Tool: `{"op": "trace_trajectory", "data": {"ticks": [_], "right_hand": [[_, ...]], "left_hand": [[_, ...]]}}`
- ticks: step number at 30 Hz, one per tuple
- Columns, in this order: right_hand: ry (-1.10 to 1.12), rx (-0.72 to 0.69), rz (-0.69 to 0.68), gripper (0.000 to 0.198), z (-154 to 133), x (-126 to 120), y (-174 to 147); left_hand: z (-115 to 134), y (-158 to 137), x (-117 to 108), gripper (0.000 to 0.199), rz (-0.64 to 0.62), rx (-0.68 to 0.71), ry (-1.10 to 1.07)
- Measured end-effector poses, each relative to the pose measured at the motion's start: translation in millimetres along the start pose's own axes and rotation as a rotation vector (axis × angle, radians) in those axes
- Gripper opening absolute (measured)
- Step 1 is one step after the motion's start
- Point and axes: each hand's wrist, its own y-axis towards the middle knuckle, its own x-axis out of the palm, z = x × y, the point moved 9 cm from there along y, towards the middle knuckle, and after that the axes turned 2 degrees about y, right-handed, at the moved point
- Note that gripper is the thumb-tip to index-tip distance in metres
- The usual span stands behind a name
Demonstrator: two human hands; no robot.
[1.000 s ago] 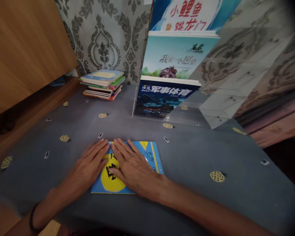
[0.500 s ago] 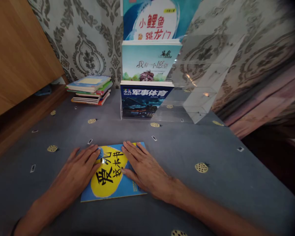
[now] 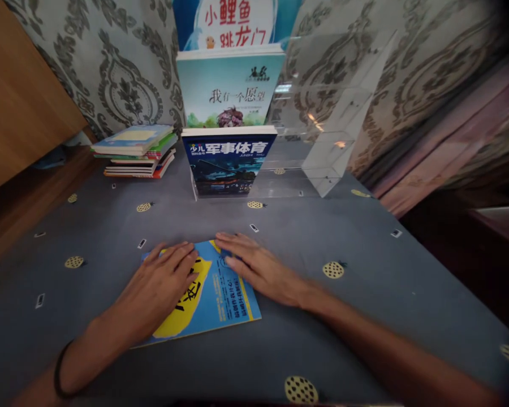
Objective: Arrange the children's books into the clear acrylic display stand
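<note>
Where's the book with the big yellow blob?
In the head view, the book lies low, left of center, on the cloth, partly under the left hand and right hand.

Book [image 3: 224, 299], book stack [image 3: 136, 150], rack [image 3: 333, 155] on cloth [image 3: 292, 237]

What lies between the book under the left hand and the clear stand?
The head view shows grey cloth, with a printed pineapple, between that book and the stand.

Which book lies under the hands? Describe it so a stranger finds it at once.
Start at the clear rack on the gray pineapple-print cloth. Nearer the camera, a blue book lies flat, partly covered by the left hand and right hand. Unlike the racked books and the stack, it lies by itself, its cover showing a big yellow patch.
</note>
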Motion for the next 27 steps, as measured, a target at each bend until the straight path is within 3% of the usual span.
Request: {"op": "trace_trajectory", "data": {"ticks": [7, 12, 15, 20, 27], "right_hand": [[0.337, 0.106, 0.114, 0.052, 22.7, -22.8, 1.5], [0.332, 0.101, 0.164, 0.05, 22.8, -26.7, -1.5], [0.215, 0.071, 0.157, 0.049, 14.2, -25.7, -13.3], [-0.056, -0.079, 0.016, 0.047, -14.8, -11.0, -51.2], [-0.203, -0.179, -0.233, 0.062, -44.2, 15.3, -95.3]], "left_hand": [[27.7, 23.9, 8.1, 0.043, -0.042, 0.14, -0.063], [25.2, 43.1, 16.1, 0.043, -0.069, 0.18, -0.147], [21.5, 49.2, 13.3, 0.041, -0.067, 0.207, -0.216], [16.7, 48.5, 12.6, 0.039, -0.001, 0.219, -0.279], [16.9, 46.3, 16.9, 0.037, 0.022, 0.224, -0.287]]}}
